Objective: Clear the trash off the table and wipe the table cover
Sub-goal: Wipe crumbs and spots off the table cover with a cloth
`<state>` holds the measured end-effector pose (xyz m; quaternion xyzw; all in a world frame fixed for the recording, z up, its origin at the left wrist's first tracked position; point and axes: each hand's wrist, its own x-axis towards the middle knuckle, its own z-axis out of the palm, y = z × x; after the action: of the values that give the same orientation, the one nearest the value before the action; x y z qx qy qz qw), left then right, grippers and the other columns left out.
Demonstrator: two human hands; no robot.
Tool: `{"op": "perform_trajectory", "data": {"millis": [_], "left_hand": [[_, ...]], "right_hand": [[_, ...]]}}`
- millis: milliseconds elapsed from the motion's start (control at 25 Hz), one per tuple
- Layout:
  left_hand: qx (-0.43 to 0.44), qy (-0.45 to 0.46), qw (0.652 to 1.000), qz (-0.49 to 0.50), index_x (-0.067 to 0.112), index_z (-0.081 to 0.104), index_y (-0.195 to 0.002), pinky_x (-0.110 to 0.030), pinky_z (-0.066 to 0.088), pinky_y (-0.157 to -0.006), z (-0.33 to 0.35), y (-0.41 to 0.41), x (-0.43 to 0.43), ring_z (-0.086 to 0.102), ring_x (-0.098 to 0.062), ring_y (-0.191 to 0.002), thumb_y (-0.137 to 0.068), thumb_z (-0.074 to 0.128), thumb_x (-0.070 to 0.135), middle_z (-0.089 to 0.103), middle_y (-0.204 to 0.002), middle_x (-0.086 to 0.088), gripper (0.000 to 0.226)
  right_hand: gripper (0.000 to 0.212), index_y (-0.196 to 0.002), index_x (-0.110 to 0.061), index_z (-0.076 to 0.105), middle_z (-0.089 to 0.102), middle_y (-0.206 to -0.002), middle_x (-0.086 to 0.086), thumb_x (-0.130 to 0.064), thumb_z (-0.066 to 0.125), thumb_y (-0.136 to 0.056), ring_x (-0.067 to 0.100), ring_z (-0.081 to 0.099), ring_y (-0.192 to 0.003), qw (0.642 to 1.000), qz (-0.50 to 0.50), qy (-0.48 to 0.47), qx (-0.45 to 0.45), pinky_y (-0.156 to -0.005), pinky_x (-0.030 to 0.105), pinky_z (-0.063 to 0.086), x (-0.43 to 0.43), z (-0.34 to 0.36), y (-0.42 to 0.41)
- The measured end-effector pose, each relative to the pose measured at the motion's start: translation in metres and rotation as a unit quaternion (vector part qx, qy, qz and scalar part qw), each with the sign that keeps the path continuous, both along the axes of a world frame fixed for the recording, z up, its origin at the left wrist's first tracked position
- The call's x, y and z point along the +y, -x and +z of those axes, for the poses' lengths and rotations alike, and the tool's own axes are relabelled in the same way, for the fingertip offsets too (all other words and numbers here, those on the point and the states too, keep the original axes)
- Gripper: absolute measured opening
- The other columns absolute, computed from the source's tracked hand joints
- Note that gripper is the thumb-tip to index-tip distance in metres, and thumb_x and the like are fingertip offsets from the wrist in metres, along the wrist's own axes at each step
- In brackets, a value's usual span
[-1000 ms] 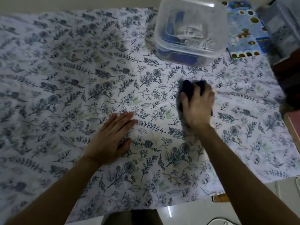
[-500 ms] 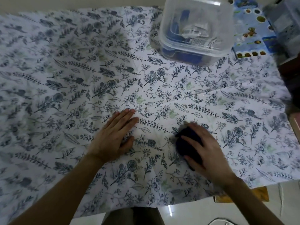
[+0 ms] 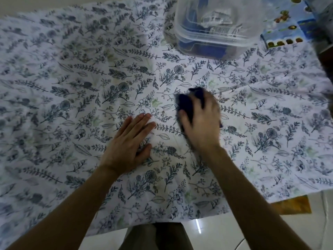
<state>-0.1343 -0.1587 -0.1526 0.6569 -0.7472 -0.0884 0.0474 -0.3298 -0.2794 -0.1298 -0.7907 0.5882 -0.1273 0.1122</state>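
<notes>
A white table cover (image 3: 72, 98) printed with blue leaves and flowers spreads over the whole table. My right hand (image 3: 201, 123) presses a dark blue cloth (image 3: 187, 103) onto the cover near the middle; the cloth shows past my fingers on the far side. My left hand (image 3: 128, 143) lies flat on the cover just left of it, fingers together and pointing away from me, holding nothing.
A clear plastic tub (image 3: 216, 24) with blue and white items inside stands at the far right of the table. A blue printed box (image 3: 288, 27) lies behind it. The table's near edge and a tiled floor (image 3: 234, 230) show below my arms.
My right hand with the cloth swept from far to near me, then back away to the middle. My left hand has stayed flat in place.
</notes>
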Motion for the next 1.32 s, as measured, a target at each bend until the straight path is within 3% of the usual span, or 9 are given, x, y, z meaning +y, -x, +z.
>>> {"op": "perform_trajectory", "data": {"millis": [160,280,440,560,720,800,1040,1120,1320], "left_hand": [[0.003,0.008,0.996,0.087,0.006,0.019,-0.150,-0.046,0.015,-0.122,0.001,0.000,0.001,0.012,-0.022,-0.150,-0.090,0.036,0.047,0.016,-0.161,-0.011,0.075],[-0.002,0.009,0.996,0.089,0.005,0.020,-0.150,-0.046,0.016,-0.122,0.000,0.000,0.000,0.013,-0.022,-0.150,-0.090,0.035,0.049,0.017,-0.160,-0.011,0.075],[0.003,0.007,0.996,0.086,0.005,0.020,-0.150,-0.047,0.017,-0.121,-0.001,-0.002,0.000,0.012,-0.022,-0.150,-0.090,0.035,0.049,0.017,-0.160,-0.012,0.075],[0.011,0.003,0.997,0.081,0.005,0.021,-0.150,-0.046,0.015,-0.122,-0.002,-0.003,0.000,0.010,-0.022,-0.150,-0.091,0.034,0.049,0.016,-0.161,-0.011,0.075],[0.008,-0.007,0.997,0.079,0.006,0.018,-0.150,-0.046,0.012,-0.123,-0.001,-0.003,0.000,0.005,-0.020,-0.151,-0.091,0.032,0.050,0.013,-0.161,-0.011,0.075],[0.002,-0.010,0.997,0.075,0.005,0.017,-0.151,-0.045,0.011,-0.123,-0.001,-0.003,0.001,0.004,-0.020,-0.151,-0.092,0.031,0.050,0.012,-0.161,-0.011,0.075],[-0.029,-0.013,0.997,0.071,0.006,0.014,-0.151,-0.046,0.011,-0.123,0.000,-0.002,0.002,0.005,-0.021,-0.151,-0.094,0.025,0.050,0.011,-0.161,-0.011,0.073],[-0.046,-0.014,0.997,0.068,0.005,0.013,-0.151,-0.046,0.012,-0.123,0.000,-0.001,0.002,0.005,-0.023,-0.151,-0.095,0.021,0.051,0.010,-0.161,-0.013,0.073],[-0.062,-0.049,0.995,0.065,0.001,0.011,-0.150,-0.048,0.009,-0.122,0.005,0.003,0.000,0.005,-0.028,-0.150,-0.095,0.004,0.054,0.009,-0.160,-0.017,0.077]], "right_hand": [[0.055,-0.137,-0.018,0.045,0.034,-0.150,0.015,-0.048,0.044,-0.092,0.032,0.024,-0.140,0.966,0.255,0.007,0.037,-0.117,0.049,0.014,0.051,-0.007,-0.002],[0.053,-0.137,-0.021,0.045,0.032,-0.153,0.012,-0.051,0.040,-0.093,0.028,0.023,-0.143,0.945,0.326,0.000,0.033,-0.117,0.046,0.017,0.075,-0.009,0.043],[0.054,-0.137,-0.021,0.042,0.030,-0.151,0.011,-0.048,0.048,-0.090,0.032,0.034,-0.136,0.974,0.227,-0.026,0.006,-0.108,0.056,0.035,0.069,0.000,0.120],[0.053,-0.133,-0.012,0.048,0.037,-0.146,0.014,-0.042,0.047,-0.089,0.034,0.039,-0.130,0.995,0.087,-0.029,-0.026,-0.104,0.052,0.037,0.046,0.006,0.159],[0.056,-0.130,-0.010,0.047,0.043,-0.138,0.021,-0.048,0.041,-0.090,0.039,0.041,-0.124,0.993,-0.112,-0.010,-0.043,-0.103,0.054,0.037,0.015,-0.001,0.130],[0.055,-0.131,-0.011,0.047,0.042,-0.139,0.021,-0.047,0.043,-0.090,0.039,0.039,-0.126,0.994,-0.096,-0.015,-0.051,-0.105,0.055,0.035,0.001,0.001,0.095],[0.050,-0.137,-0.019,0.044,0.034,-0.148,0.010,-0.046,0.047,-0.094,0.028,0.032,-0.136,0.992,0.126,-0.021,-0.002,-0.116,0.045,0.016,0.041,0.002,0.027],[0.052,-0.138,-0.019,0.043,0.030,-0.152,0.010,-0.046,0.045,-0.094,0.029,0.028,-0.139,0.979,0.203,-0.031,0.006,-0.118,0.046,0.020,0.065,-0.002,0.040],[0.051,-0.142,-0.019,0.036,0.026,-0.155,0.011,-0.043,0.043,-0.097,0.028,0.018,-0.143,0.987,0.150,-0.043,0.027,-0.118,0.048,0.019,0.086,0.003,0.102]]}}
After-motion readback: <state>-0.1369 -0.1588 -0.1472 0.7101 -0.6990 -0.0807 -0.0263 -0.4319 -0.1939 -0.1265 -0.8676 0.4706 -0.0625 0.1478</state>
